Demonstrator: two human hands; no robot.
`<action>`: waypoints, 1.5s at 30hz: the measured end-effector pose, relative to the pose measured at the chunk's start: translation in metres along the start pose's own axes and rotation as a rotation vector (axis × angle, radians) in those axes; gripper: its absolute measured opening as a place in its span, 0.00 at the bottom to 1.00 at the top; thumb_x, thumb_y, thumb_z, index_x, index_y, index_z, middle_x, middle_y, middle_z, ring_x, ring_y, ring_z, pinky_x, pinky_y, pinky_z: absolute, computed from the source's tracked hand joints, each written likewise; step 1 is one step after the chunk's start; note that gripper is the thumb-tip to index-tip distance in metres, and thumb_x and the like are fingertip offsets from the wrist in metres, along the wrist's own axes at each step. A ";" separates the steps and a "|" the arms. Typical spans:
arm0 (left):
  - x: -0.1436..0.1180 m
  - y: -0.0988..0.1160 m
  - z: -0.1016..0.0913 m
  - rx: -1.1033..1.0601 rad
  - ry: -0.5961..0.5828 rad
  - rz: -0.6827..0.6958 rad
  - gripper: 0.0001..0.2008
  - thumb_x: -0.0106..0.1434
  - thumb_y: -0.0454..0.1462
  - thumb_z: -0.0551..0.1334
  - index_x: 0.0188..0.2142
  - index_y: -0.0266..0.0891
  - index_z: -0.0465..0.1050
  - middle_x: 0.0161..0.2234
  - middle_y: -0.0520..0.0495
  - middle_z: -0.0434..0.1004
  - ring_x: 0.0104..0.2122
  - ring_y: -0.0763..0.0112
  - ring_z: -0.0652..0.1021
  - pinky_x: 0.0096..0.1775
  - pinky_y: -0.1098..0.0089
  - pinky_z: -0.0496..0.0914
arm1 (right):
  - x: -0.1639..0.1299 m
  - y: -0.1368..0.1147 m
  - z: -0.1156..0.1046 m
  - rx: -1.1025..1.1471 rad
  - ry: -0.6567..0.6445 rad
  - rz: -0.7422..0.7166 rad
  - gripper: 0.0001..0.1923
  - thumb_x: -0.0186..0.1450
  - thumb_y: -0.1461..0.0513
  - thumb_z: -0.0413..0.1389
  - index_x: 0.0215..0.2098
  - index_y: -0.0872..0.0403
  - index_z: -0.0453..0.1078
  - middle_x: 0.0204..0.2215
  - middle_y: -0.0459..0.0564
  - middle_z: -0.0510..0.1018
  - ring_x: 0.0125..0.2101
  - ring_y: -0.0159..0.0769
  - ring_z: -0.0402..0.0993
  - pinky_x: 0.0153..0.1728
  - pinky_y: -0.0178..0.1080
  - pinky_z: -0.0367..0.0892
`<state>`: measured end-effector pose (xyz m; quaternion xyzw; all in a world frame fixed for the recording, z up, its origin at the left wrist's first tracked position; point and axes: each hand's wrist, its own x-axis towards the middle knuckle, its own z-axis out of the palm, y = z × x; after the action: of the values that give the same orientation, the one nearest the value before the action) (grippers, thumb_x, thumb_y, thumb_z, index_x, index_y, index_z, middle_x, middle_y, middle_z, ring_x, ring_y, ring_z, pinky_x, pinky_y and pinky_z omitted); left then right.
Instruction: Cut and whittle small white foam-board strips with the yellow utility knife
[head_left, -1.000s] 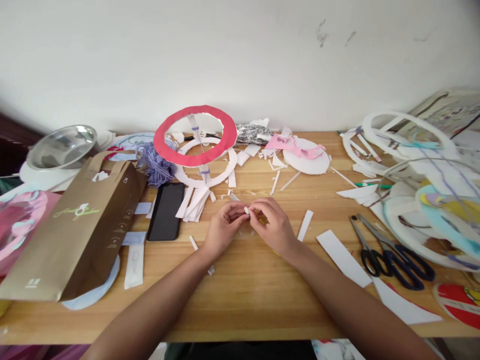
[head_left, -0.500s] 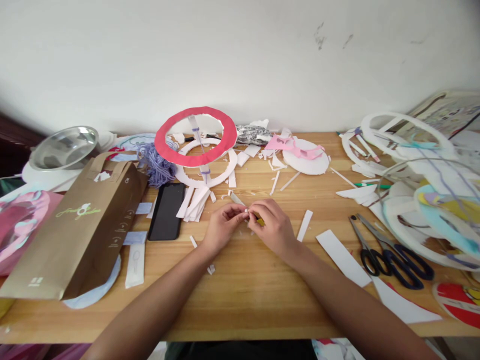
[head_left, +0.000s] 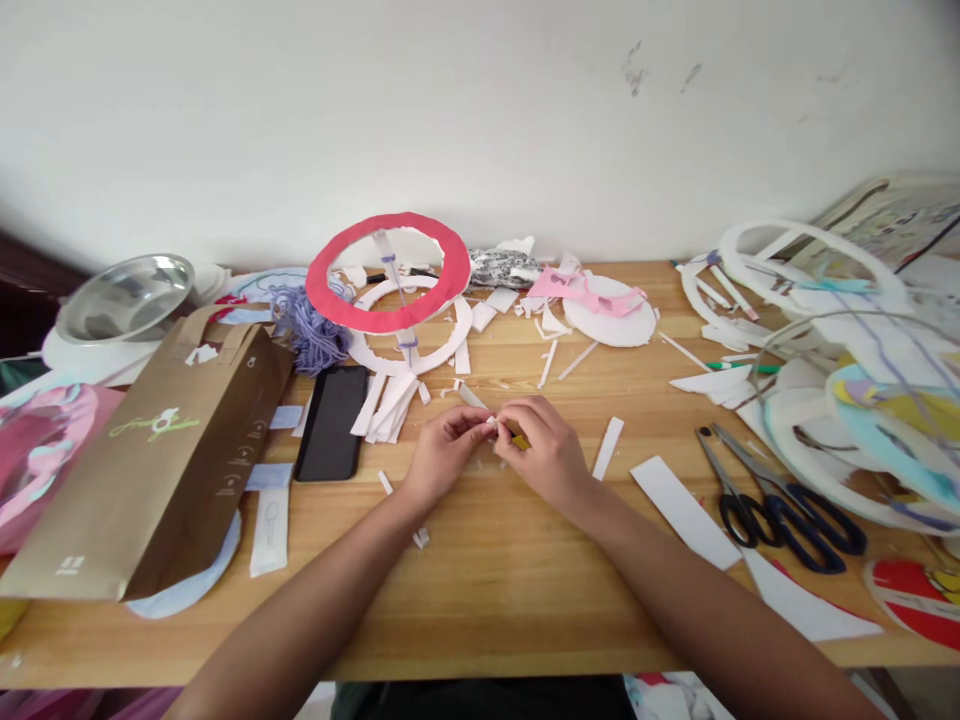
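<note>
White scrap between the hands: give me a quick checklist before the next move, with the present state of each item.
1. Scrap pinched by both hands: ok.
2. Left hand and right hand above the table, in full view: ok.
3. Yellow item under the right hand, what it is: cannot tell.
4. Scissors lying apart from both hands: ok.
5. Phone away from the hands: ok.

Head view, down over table
</note>
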<state>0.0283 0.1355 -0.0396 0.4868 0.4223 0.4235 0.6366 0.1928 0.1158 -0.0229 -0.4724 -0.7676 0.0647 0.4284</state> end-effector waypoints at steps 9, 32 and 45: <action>0.000 0.000 -0.002 -0.041 0.043 0.008 0.11 0.56 0.43 0.70 0.35 0.38 0.78 0.33 0.48 0.81 0.34 0.69 0.79 0.41 0.68 0.73 | 0.000 -0.002 -0.003 0.033 -0.040 -0.011 0.16 0.66 0.68 0.54 0.50 0.49 0.69 0.41 0.53 0.78 0.43 0.41 0.74 0.45 0.45 0.72; 0.001 -0.001 -0.004 0.039 0.042 -0.017 0.12 0.55 0.44 0.70 0.34 0.38 0.78 0.32 0.48 0.82 0.33 0.68 0.80 0.39 0.68 0.73 | 0.000 0.000 -0.004 0.074 -0.069 -0.007 0.13 0.67 0.68 0.54 0.48 0.49 0.69 0.41 0.52 0.77 0.43 0.41 0.74 0.44 0.45 0.73; 0.002 -0.003 -0.005 0.049 0.053 -0.018 0.11 0.56 0.44 0.70 0.34 0.38 0.78 0.32 0.48 0.82 0.34 0.67 0.80 0.40 0.67 0.73 | 0.000 0.003 -0.003 0.058 -0.080 -0.017 0.11 0.67 0.68 0.54 0.46 0.49 0.70 0.41 0.52 0.77 0.43 0.39 0.74 0.44 0.43 0.73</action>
<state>0.0242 0.1380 -0.0438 0.4871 0.4536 0.4200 0.6169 0.1972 0.1161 -0.0223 -0.4501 -0.7859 0.1022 0.4115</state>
